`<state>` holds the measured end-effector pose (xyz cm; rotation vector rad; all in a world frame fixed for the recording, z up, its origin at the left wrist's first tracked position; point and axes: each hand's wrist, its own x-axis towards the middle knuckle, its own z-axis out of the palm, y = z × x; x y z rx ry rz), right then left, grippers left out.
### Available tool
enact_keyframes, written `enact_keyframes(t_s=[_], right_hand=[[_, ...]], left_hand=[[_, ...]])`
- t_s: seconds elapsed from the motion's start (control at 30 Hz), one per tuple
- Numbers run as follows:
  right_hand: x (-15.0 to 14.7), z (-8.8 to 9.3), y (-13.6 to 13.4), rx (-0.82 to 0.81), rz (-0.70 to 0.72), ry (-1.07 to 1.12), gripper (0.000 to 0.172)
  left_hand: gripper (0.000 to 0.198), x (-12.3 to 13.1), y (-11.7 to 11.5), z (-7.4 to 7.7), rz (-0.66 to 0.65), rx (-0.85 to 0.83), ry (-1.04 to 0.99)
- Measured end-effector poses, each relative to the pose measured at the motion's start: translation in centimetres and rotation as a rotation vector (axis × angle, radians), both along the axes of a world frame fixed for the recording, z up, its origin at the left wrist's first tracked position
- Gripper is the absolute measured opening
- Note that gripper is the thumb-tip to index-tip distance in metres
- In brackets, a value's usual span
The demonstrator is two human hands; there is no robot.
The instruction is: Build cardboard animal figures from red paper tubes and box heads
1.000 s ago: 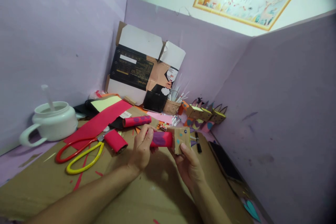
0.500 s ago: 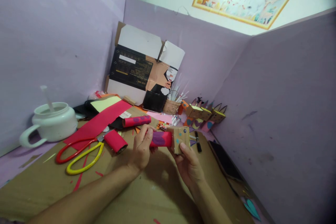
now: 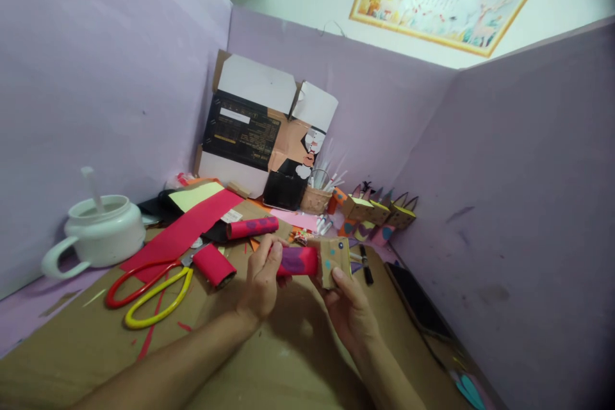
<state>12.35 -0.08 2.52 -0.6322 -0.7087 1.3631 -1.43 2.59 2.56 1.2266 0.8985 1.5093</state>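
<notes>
My left hand [image 3: 264, 278] is closed round the left end of a red paper tube [image 3: 298, 260] that bears a purple patch. In my right hand [image 3: 348, 307] is a small cardboard box [image 3: 335, 262] with blue dots and a dark eye drawn on it, thumb on its front face. The tube's right end meets the box's left side; whether the two are joined I cannot tell. A second red tube with purple spots [image 3: 253, 227] lies behind my left hand, and a plain red roll [image 3: 214, 265] sits to its left.
Scissors with red and yellow handles [image 3: 158, 298] lie left on the cardboard sheet [image 3: 225, 365], near a white mug [image 3: 103, 234]. Behind are a red paper strip [image 3: 185, 224], a basket of pens [image 3: 317, 200] and several box-headed figures [image 3: 377, 211]. A dark phone-like slab [image 3: 418, 301] lies right.
The whole view has shifted slightly, so things appear a little lower. Both hands keep their hold on the tube and the box, with hardly any change between them.
</notes>
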Motion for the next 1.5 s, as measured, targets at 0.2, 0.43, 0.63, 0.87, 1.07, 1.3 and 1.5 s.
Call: enact_keyframes(t_s=[0.2,0.43,0.63,0.87,1.07,1.3,1.5], right_hand=[[-0.1,0.0,0.1,0.029,0.021,0.007,0.027],[0.0,-0.2,0.1,0.008,0.036,0.009,0.027],[0.0,-0.1,0.0,0.013,0.033,0.008,0.031],[0.4,0.2,0.3,-0.032,-0.018,0.012,0.025],[1.7,0.2,1.0,-0.026,-0.066,0.012,0.028],[1.7,0.2,0.8,-0.027,-0.029,-0.063,0.029],[1.2,0.1,0.6,-0.051,-0.019,-0.062,0.024]], left_hand=[[0.031,-0.1,0.0,0.0,0.009,0.009,0.028],[0.03,0.0,-0.1,0.1,0.013,0.01,0.021],[0.028,-0.1,-0.3,0.2,0.04,0.017,0.032],[0.023,-0.6,0.0,1.1,-0.05,0.026,0.19],[0.032,-1.9,0.9,2.3,0.033,0.386,0.656],[0.064,-2.2,0.8,2.0,0.115,0.751,1.058],[0.051,-2.6,1.4,1.1,0.081,0.884,1.081]])
